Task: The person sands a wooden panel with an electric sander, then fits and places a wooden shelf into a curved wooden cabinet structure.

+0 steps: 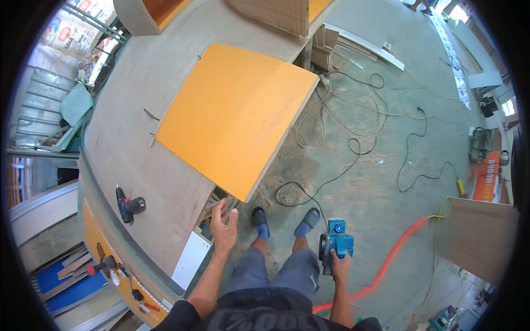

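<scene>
My right hand [340, 266] is closed round the handle of a blue electric hand planer [339, 241], held out beside my right leg, above the floor. My left hand [224, 227] is raised with its fingers apart and nothing in it, just below the near corner of an orange-faced board [237, 118]. Whether the fingertips touch that board I cannot tell. The board lies flat on a large plywood worktable [149, 187], with its right edge overhanging the floor.
A cordless drill [130, 204] lies on the worktable's left. Black and pale cables [353, 146] loop over the sawdust-strewn floor. A coiled red-orange hose [389, 259] runs at my right, near a brown panel [479, 231]. Curved cabinet pieces [276, 16] stand at the far end.
</scene>
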`<state>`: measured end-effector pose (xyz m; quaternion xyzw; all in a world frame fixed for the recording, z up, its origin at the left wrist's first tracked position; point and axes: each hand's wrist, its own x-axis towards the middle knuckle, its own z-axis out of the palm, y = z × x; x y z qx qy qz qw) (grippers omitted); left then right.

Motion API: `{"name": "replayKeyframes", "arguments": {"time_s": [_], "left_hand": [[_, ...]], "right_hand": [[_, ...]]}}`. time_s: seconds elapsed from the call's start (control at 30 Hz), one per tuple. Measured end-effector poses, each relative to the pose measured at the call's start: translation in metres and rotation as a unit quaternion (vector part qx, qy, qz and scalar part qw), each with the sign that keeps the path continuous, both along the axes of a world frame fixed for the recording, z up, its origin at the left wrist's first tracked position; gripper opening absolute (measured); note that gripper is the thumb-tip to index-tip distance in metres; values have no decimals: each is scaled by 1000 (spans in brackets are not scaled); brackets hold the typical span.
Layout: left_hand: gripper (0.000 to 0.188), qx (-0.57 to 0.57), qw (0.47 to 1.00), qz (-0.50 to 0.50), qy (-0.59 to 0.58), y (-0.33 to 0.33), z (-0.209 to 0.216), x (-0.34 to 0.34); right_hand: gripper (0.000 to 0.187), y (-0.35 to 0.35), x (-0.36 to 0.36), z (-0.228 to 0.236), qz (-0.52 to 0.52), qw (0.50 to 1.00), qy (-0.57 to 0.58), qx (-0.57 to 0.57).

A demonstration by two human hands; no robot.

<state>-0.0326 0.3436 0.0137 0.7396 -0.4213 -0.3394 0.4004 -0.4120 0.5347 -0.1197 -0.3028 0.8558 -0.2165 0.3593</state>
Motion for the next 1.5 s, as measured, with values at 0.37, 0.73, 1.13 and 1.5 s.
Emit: {"name": "replayKeyframes", "arguments": {"time_s": [0.37, 0.73, 1.13, 1.5], "left_hand": [[29, 106, 972, -206, 28, 80, 71, 97], [27, 78, 995, -54, 22, 118, 89, 207], [23, 86, 983, 163, -19, 213, 73, 266], [21, 75, 976, 201, -26, 242, 67, 275]], "right_hand": [[39, -47, 121, 228, 95, 994, -57, -21], [39, -165, 324, 363, 317, 922, -132, -181], [45, -176, 423, 358, 521, 835, -161, -75], [43, -147, 527, 328, 516, 819, -226, -113]]}}
